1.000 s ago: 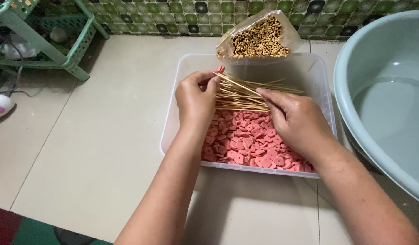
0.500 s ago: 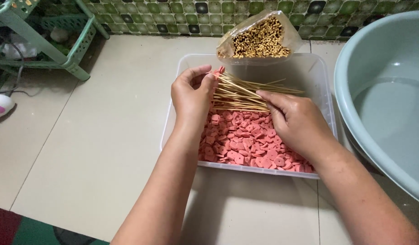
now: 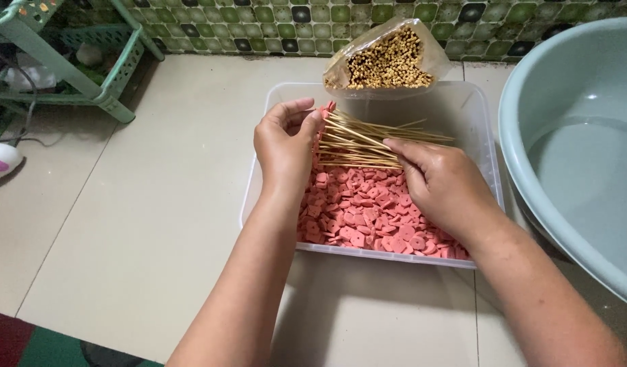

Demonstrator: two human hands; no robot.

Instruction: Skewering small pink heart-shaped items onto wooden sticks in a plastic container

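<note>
A clear plastic tub (image 3: 478, 112) on the tiled floor holds several pink sausage slices (image 3: 368, 211). A loose bundle of thin wooden skewers (image 3: 368, 139) lies across the slices. My left hand (image 3: 286, 143) pinches a pink slice at the left ends of the skewers, its fingers curled around them. My right hand (image 3: 439, 183) rests over the slices, with its fingertips on the skewers near their middle.
A clear bag of more skewers (image 3: 388, 61) leans at the tub's far rim against the green tiled wall. A large pale green basin with water (image 3: 578, 149) stands at the right. A green plastic rack (image 3: 68, 54) is at the far left.
My left hand has lifted slightly and shifted to the skewer tips, now pinching a slice there. My right hand has stayed almost still on the bundle.
</note>
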